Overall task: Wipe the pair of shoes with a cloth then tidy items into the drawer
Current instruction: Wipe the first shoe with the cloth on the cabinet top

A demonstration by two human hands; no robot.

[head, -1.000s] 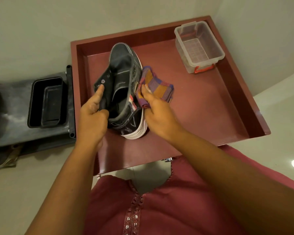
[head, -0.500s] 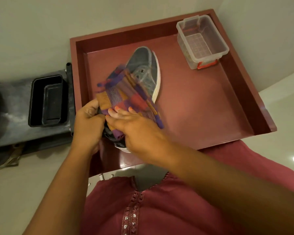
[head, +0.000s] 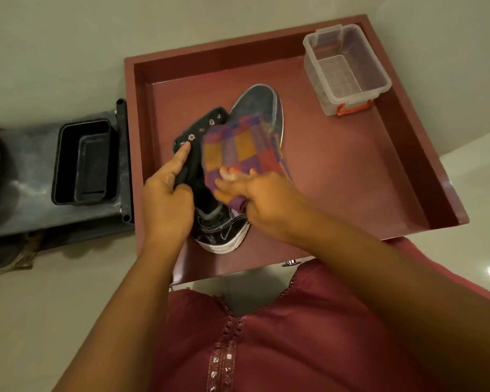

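A black high-top shoe (head: pixel 255 106) with a white sole lies in the open maroon drawer (head: pixel 337 176), toe pointing away. My left hand (head: pixel 167 202) grips its eyelet flap and collar, index finger stretched along the flap. A checked purple, orange and red cloth (head: pixel 238 148) is spread over the shoe's middle. My right hand (head: pixel 255 199) holds the cloth's near end and presses it onto the shoe. Only one shoe is in view.
A clear plastic box (head: pixel 348 69) with a red latch stands in the drawer's far right corner. Left of the drawer, a black tub (head: pixel 84 162) sits on a dark grey stand (head: pixel 20 176). Pale glossy floor surrounds everything.
The cloth went from the shoe's right side to across its top, then slid right, uncovering the eyelet flap. The shoe has turned, toe now further right.
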